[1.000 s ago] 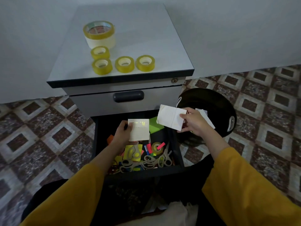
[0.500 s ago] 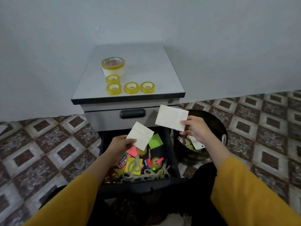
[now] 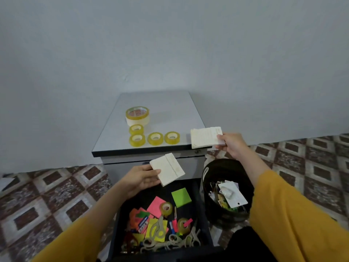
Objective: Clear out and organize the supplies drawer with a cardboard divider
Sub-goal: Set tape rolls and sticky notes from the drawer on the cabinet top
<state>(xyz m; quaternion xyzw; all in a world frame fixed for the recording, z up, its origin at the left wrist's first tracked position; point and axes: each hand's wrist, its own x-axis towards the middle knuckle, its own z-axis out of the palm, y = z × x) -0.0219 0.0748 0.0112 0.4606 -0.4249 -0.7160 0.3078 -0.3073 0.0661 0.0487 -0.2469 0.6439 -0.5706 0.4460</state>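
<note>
Grey cabinet top (image 3: 156, 103), tape rolls (image 3: 154, 138) waiting: clearing is progressing
The right hand (image 3: 231, 146) is lifting its pinched white pad (image 3: 204, 137) up from the drawer (image 3: 149, 191) to the top's corner; the left hand (image 3: 140, 179) is gripping a second pad (image 3: 168, 169) above it

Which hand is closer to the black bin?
The right hand, holding a white card just above the far rim of the black bin. The left hand holds a second card over the drawer, left of the bin.

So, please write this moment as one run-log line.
left hand: holds left pad above drawer | right hand: holds right pad by cabinet | tapes: on cabinet | bin: beside drawer
</note>
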